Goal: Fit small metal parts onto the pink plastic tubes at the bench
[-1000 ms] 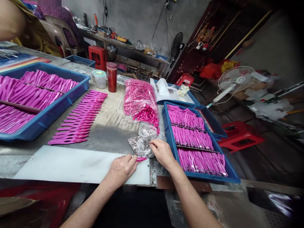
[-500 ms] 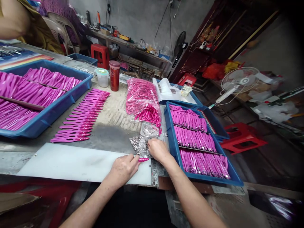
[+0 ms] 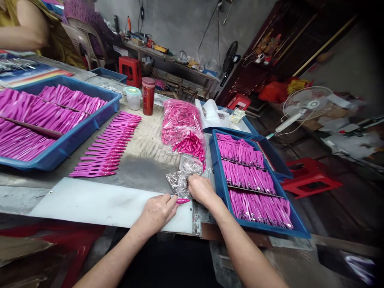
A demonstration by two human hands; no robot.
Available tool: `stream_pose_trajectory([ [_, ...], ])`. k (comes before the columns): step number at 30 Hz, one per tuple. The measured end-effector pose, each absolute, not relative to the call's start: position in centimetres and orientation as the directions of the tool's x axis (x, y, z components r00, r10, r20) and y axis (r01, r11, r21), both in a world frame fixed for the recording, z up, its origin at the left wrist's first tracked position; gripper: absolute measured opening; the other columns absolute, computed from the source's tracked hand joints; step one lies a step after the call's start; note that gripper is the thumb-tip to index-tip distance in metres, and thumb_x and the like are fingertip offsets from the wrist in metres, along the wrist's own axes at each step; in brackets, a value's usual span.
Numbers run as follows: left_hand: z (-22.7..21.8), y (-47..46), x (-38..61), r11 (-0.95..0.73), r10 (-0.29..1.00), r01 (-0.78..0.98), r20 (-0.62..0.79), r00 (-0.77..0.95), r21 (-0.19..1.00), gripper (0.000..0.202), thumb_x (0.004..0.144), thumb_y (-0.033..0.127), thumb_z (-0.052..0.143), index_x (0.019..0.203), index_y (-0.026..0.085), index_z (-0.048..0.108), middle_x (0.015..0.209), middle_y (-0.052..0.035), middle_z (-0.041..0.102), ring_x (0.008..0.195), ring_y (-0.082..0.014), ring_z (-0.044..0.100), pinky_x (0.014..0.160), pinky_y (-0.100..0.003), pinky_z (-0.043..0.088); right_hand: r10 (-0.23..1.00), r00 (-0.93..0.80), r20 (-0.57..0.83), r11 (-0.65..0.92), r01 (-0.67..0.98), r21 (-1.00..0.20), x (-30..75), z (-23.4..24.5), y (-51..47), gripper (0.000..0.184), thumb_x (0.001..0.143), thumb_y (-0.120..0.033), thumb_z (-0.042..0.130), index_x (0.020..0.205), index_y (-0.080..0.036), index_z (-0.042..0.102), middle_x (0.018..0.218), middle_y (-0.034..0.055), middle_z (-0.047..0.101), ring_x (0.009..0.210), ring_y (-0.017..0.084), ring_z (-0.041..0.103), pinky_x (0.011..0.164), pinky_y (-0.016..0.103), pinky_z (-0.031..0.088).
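Note:
My left hand point(image 3: 160, 210) is closed on a small glossy magenta plastic piece point(image 3: 183, 201), whose pointed end sticks out to the right over the white board point(image 3: 99, 202). My right hand point(image 3: 202, 189) reaches to a clear plastic bag of tiny silvery metal parts point(image 3: 175, 181); its fingertips are curled together at the bag's right side, and whatever they pinch is hidden. Just behind lies a small clear box point(image 3: 183, 160). Beyond that, a big clear bag point(image 3: 180, 120) spills glossy magenta pieces. A row of long magenta handle-like pieces point(image 3: 105, 150) lies left of it.
Blue trays of magenta pieces stand at the left point(image 3: 102, 116) and right point(image 3: 220, 192). A red tumbler point(image 3: 148, 98) and a lidded tub point(image 3: 133, 99) stand at the back. Another person's arm point(image 3: 30, 28) shows at far left. A fan point(image 3: 309, 105) stands at the right.
The whole view has shifted slightly, so things appear a little further right. Both hands hold nearly the same places, the left on the magenta piece, the right at the bag of metal parts.

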State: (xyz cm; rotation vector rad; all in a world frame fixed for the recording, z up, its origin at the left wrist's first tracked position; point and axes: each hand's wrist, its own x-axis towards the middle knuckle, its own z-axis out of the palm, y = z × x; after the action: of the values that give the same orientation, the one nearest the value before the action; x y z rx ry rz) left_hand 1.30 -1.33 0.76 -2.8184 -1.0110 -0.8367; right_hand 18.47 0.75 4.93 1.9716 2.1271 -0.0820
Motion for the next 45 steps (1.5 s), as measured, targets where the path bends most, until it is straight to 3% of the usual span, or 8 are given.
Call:
stream_pose_trajectory([
  [5,0.7,-1.3,1.3,-0.785,0.585,0.602,0.493,0.644,0.144,0.013,0.082,0.023,0.041,0.078,0.018,0.053,0.058,0.0015,0.05,0.05,-0.0115,0.05,0.046,-0.023,0.036,0.972,-0.059,-0.229,0.079,0.994,0.08,18.7,5.6,0.2,0.026,0.086,-0.019,0.03,0.087,-0.015,0.055,0.088,0.0087,0.059,0.078,0.018,0.057,0.065,0.026,0.036],
  [19,0.5,-1.3,1.3,-0.78,0.593,0.61,0.474,0.651,0.139,0.012,0.081,0.022,0.043,0.077,0.018,0.053,0.058,0.0017,0.049,0.049,-0.0116,0.05,0.045,-0.023,0.036,0.985,-0.118,-0.124,0.086,0.968,-0.234,20.0,6.2,-0.6,0.021,0.086,-0.021,0.033,0.075,-0.017,0.05,0.074,0.0026,0.053,0.072,0.013,0.05,0.064,0.022,0.031],
  [27,0.8,-1.4,1.3,-0.785,0.588,0.607,0.458,0.666,0.125,0.011,0.08,0.022,0.043,0.076,0.018,0.053,0.058,0.0015,0.05,0.05,-0.0125,0.051,0.046,-0.024,0.038,0.945,-0.275,-0.177,0.18,0.891,-0.418,18.6,7.3,-2.5,0.02,0.083,-0.019,0.036,0.066,-0.017,0.045,0.065,-0.0015,0.048,0.063,0.011,0.043,0.059,0.021,0.029],
  [35,0.7,-1.5,1.5,-0.786,0.588,0.608,0.439,0.679,0.113,0.012,0.081,0.022,0.042,0.077,0.017,0.052,0.059,0.0006,0.051,0.052,-0.0138,0.053,0.047,-0.025,0.04,0.91,-0.326,-0.256,0.216,0.9,-0.379,17.5,7.0,-2.6,0.023,0.083,-0.021,0.035,0.067,-0.016,0.051,0.067,0.0005,0.051,0.063,0.011,0.042,0.058,0.021,0.028],
  [45,0.7,-1.8,1.6,-0.782,0.584,0.619,0.437,0.684,0.075,0.013,0.082,0.019,0.041,0.072,0.017,0.05,0.057,0.0007,0.049,0.052,-0.0129,0.051,0.048,-0.024,0.037,0.923,-0.241,-0.3,0.146,0.941,-0.306,17.1,6.4,-2.3,0.021,0.077,-0.018,0.039,0.066,-0.017,0.055,0.065,0.0003,0.056,0.061,0.011,0.044,0.056,0.021,0.025],
])
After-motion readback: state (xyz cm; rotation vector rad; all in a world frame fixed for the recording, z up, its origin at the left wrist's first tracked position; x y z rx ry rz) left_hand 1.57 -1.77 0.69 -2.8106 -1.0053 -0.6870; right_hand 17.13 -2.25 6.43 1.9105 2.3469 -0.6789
